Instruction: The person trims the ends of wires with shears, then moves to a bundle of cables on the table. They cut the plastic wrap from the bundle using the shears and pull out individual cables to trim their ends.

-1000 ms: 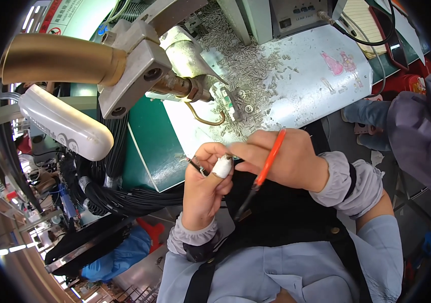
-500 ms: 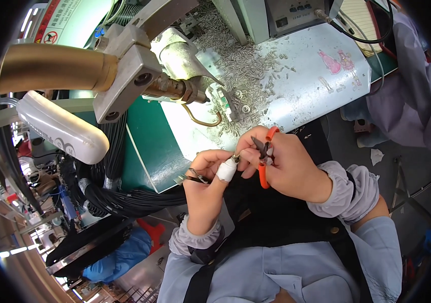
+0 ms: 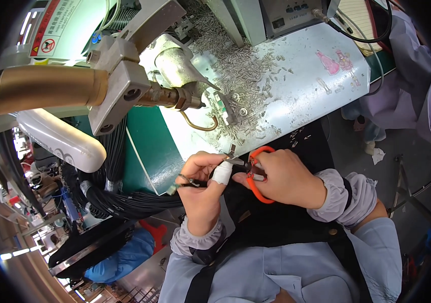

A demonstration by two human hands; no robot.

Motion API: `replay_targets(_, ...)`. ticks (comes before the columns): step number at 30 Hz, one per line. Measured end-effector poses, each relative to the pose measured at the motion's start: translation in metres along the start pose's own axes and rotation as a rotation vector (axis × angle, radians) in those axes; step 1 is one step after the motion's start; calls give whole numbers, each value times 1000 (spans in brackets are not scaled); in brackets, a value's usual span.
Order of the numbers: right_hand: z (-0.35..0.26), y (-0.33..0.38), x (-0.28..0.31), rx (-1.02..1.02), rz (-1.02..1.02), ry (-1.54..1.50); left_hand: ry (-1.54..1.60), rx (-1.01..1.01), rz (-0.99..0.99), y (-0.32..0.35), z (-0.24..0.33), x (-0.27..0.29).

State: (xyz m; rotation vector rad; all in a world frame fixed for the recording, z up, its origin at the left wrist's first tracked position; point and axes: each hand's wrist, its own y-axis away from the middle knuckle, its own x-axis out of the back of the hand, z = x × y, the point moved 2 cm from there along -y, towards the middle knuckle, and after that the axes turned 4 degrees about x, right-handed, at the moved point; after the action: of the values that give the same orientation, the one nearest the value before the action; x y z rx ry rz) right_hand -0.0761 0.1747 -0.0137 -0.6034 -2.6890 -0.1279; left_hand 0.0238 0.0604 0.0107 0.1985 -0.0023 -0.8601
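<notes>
My left hand (image 3: 200, 189), its thumb wrapped in white tape (image 3: 221, 173), pinches the end of a thin black cable, with a small metal connector (image 3: 232, 149) standing up beyond the fingertips. Another metal end (image 3: 173, 189) pokes out on the left side of that hand. Closed around a pair of orange-handled scissors (image 3: 262, 197), my right hand (image 3: 288, 177) holds the handles apart. The blades (image 3: 236, 161) point left and reach the pinched cable end by the left fingertips. Exactly what lies between the blades is too small to tell.
Loose small metal pieces (image 3: 256, 65) cover much of the white work plate (image 3: 311, 96). A machine head with a bronze cylinder (image 3: 49, 88) and curved brass tube (image 3: 203, 127) overhangs it. Bundled black cables (image 3: 145, 201) lie left. Another person's sleeve (image 3: 412, 96) shows at right.
The scissors have turned from lying back in my right hand to pointing left, their handles spread. Their blades have come to the cable end, where the metal connector now shows above my left fingers.
</notes>
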Motion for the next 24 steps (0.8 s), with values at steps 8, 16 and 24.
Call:
replay_targets(8,12,-17,6,-78,148,-404,325,322,-91,-52,-9,14)
replay_targets(16,10,-73,24,-45,243,-445,207,335,-98,-74,-4,18)
replay_targets(24,16,-76,21,-101,154,-398,151,366,-98,-72,1,22)
